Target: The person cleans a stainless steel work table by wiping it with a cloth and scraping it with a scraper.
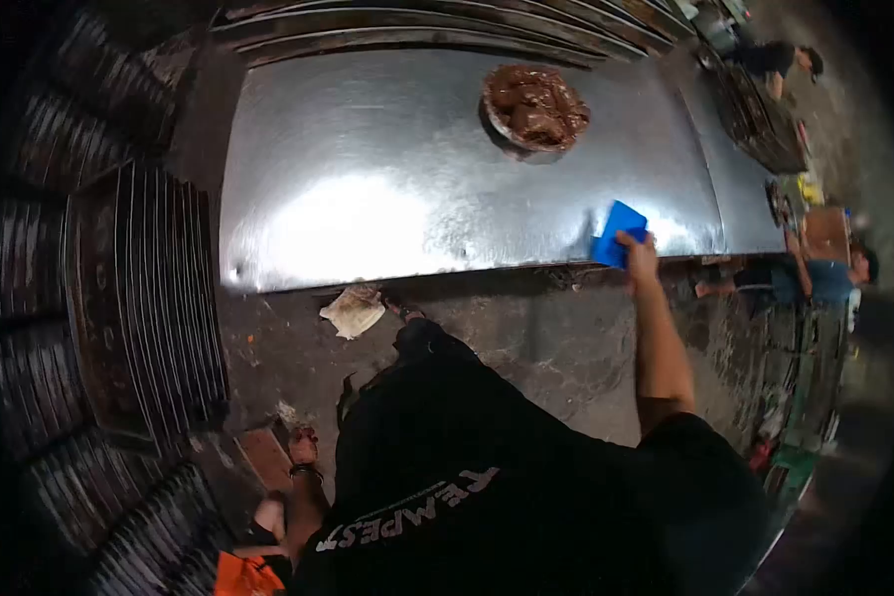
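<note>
My right hand [640, 252] is closed on a blue plastic scraper [618, 232], held at the front edge of a shiny metal table [368, 119]. Further back on the tabletop sits a round bowl [494, 123] heaped with glossy brown paste [538, 104]. Low at the lower left, my left hand [270, 524] is closed at an orange flat piece [246, 574], partly cut off by the frame edge.
Stacks of dark metal trays [149, 308] line the left side, with more trays [447, 38] behind the table. A pale crumpled cloth [353, 311] lies on the floor by my foot. Two people [815, 281] [770, 60] are at the far right.
</note>
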The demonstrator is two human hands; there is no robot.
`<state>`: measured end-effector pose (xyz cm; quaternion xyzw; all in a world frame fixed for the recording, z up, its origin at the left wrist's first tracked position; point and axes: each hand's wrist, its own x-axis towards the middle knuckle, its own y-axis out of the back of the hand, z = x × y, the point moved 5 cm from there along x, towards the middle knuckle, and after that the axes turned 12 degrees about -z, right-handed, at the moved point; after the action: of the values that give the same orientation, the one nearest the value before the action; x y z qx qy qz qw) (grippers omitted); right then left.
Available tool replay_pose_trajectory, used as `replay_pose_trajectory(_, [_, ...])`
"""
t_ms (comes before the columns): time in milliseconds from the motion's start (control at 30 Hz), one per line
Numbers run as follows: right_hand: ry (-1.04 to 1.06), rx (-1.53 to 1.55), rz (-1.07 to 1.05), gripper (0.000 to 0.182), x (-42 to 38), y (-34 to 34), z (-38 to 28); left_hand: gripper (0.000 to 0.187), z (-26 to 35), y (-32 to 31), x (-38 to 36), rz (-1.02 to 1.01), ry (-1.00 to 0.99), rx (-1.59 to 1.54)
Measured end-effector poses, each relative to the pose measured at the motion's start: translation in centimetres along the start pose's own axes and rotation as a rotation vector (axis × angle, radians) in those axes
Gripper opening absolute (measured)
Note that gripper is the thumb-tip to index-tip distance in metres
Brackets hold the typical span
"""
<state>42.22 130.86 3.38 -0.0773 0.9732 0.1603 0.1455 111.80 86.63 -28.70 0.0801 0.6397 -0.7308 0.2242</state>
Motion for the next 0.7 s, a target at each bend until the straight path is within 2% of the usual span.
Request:
replay_pose_trajectory(33, [-0.015, 0.017, 0.121, 0.032, 1.0, 3.6, 1.2, 0.021, 1.9, 0.0, 1.3, 0.051, 0.013, 0.096])
replay_pose_trajectory(67, [-0.045, -0.074, 0.193, 0.033, 2.1, 6.6, 1.5, 0.027, 2.4, 0.9, 3.2, -0.240, -0.103, 0.008])
replay_pose_trajectory(100, [-0.076, -0.168, 0.263, 0.034, 3.3, 8.8, 1.7, 0.027, 4.6, 0.7, 3.5, -0.006, -0.100, 0.225])
replay_pose_trajectory(133, [-0.010, -0.303, 0.269, 0.038, 4.2, 9.7, 1.7, 0.026, 6.1, -0.1, 3.6, 0.228, -0.103, 0.432])
replay_pose_trajectory(167, [0.055, -0.441, 0.272, 0.042, 5.5, 10.6, 1.7, 0.026, 7.2, -1.4, 3.8, 0.407, -0.090, 0.629])
replay_pose_trajectory(200, [0.052, -0.552, 0.392, 0.050, 7.9, 12.5, 3.9, 0.025, 8.0, -3.2, 4.3, 0.510, -0.078, 0.787])
replay_pose_trajectory(233, [0.063, -0.738, 0.434, 0.052, 7.6, 11.0, 1.8, 0.025, 8.5, -4.8, 4.5, 0.606, -0.058, 0.910])
replay_pose_trajectory(300, [0.078, -0.752, 0.268, 0.049, 7.7, 9.6, -0.2, 0.024, 8.8, -6.9, 4.8, 0.686, -0.026, 1.041])
replay_pose_trajectory(333, [0.021, -0.742, 0.257, 0.044, 6.9, 8.4, -1.5, 0.023, 8.7, -7.5, 4.9, 0.706, -0.006, 1.081])
replay_pose_trajectory(367, [0.050, -0.693, 0.219, 0.042, 6.6, 7.7, -1.0, 0.023, 8.4, -8.0, 4.7, 0.721, 0.011, 1.110])
replay_pose_trajectory(433, [0.133, -0.600, 0.143, 0.040, 6.8, 6.4, -0.7, 0.022, 7.4, -7.9, 4.2, 0.717, 0.050, 1.114])
replay_pose_trajectory(467, [0.200, -0.432, 0.072, 0.037, 6.7, 5.4, -0.1, 0.022, 6.9, -7.5, 4.1, 0.705, 0.075, 1.112])
replay_pose_trajectory(567, [0.267, -0.664, 0.073, 0.038, 4.9, 0.5, -0.9, 0.021, 5.8, -4.9, 4.4, 0.642, 0.165, 1.123])
replay_pose_trajectory(667, [0.059, -0.469, -0.027, 0.043, 2.4, -5.8, -2.0, 0.019, 6.9, -3.3, 5.1, 0.597, 0.196, 1.130])
replay_pose_trajectory(700, [0.075, -0.516, -0.021, 0.043, 1.3, -8.3, -3.2, 0.019, 7.8, -3.2, 5.7, 0.581, 0.196, 1.118])
